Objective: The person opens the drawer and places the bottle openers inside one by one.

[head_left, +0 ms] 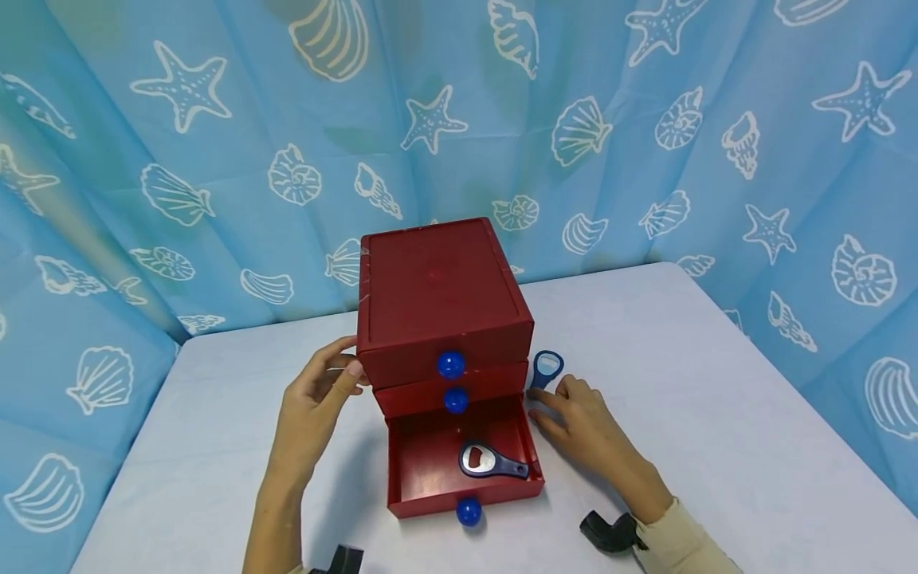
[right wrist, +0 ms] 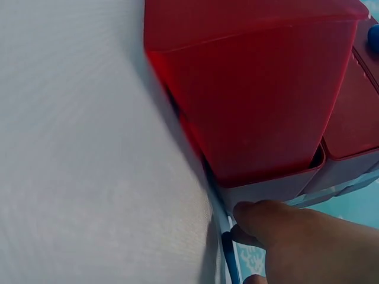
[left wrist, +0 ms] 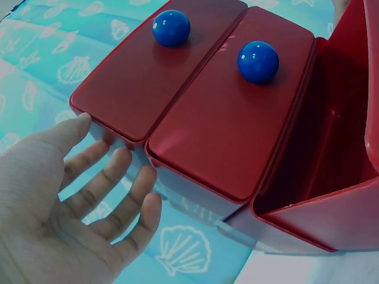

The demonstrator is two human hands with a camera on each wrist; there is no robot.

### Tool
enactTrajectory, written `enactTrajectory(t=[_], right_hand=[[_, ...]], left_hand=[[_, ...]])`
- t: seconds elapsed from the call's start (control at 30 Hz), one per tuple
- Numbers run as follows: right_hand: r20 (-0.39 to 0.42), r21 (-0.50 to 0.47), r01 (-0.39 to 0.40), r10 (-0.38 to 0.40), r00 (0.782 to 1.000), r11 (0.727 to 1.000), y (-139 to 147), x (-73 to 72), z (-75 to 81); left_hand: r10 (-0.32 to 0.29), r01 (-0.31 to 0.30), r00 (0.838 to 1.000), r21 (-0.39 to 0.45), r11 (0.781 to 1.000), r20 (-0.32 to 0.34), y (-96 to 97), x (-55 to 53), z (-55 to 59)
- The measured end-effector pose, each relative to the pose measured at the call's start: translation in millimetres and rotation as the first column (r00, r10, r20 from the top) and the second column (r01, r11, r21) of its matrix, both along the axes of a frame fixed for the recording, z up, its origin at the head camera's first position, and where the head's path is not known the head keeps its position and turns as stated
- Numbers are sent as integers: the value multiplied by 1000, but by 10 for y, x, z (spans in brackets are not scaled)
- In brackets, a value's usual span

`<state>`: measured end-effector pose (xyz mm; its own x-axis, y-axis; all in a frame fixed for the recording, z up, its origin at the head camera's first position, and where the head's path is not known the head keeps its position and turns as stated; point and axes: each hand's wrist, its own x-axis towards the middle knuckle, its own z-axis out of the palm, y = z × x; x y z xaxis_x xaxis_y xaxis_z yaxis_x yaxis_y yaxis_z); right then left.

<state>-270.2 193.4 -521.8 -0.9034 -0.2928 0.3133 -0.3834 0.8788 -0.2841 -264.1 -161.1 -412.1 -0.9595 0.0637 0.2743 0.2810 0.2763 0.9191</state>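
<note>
A red cabinet with blue knobs stands on the table, its bottom drawer pulled out. Inside that drawer lies a blue-handled bottle opener. A second blue bottle opener is on the table beside the cabinet's right side. My right hand reaches to its handle end, the index finger at the handle and the thumb apart from it. My left hand is at the cabinet's left side, fingers spread and loosely bent, holding nothing. In the left wrist view, its thumb tip is by the top drawer's corner.
Two upper drawers with blue knobs are closed. The white tablecloth extends on both sides of the cabinet. Behind it hangs a blue curtain printed with shells and starfish.
</note>
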Motion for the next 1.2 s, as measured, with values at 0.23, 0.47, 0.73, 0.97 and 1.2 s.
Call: enactTrajectory(t=[0.23,0.47,0.73,0.97,1.2], right_hand=[[-64,-59,30,-34,997,998,42,-13,24],[-79,-201,120,-138,987,972,102,-8,34],[-61,-179,249,-263,963,952,119,-31,-19],[-18,-163,264,-270,963,951,64,-57,-103],[-50,-211,259,-275,960,943,78,-69,-101]], left_hand=[[12,-12,1000,-1,1000,3,-8,16,26],[21,-21,1000,-15,1000,4,-12,16,35],[10,-10,1000,-13,1000,6,17,-3,47],[19,-18,999,-37,999,31,16,13,35],[24,-23,999,-27,999,27,13,20,28]])
